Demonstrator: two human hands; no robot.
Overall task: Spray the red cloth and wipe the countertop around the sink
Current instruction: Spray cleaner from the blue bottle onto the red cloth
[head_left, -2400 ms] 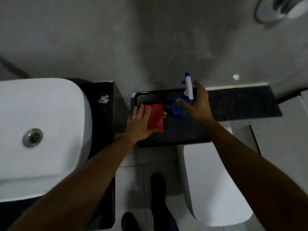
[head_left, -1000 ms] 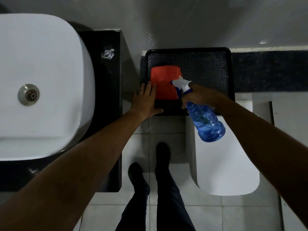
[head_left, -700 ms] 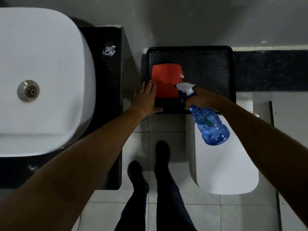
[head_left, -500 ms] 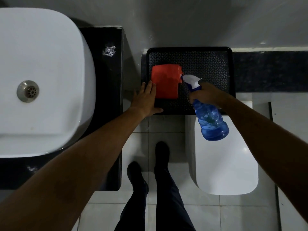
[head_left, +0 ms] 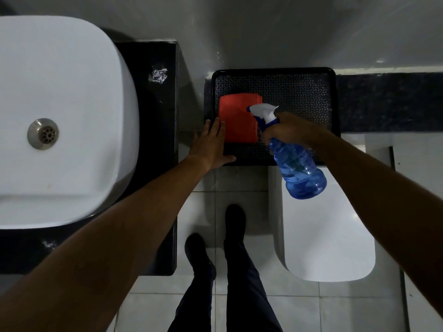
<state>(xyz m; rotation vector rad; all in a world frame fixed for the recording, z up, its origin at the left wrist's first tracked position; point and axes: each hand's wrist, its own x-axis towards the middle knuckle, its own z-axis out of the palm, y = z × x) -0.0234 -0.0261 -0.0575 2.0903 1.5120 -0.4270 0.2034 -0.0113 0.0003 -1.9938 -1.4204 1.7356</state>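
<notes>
I hold the blue spray bottle (head_left: pixel 299 168) in my right hand (head_left: pixel 290 131), fingers wrapped round its neck, nozzle aimed toward frame left over the folded red cloth (head_left: pixel 237 121) in the black tray (head_left: pixel 299 92). My left hand (head_left: pixel 211 144), fingers flat and together, rests at the cloth's left edge, nearer it for pickup.

Dim, grainy; wide-angle edge bending; forearms in shadow.

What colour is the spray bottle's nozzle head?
White, on the blue spray bottle; the head view shows it.
</notes>
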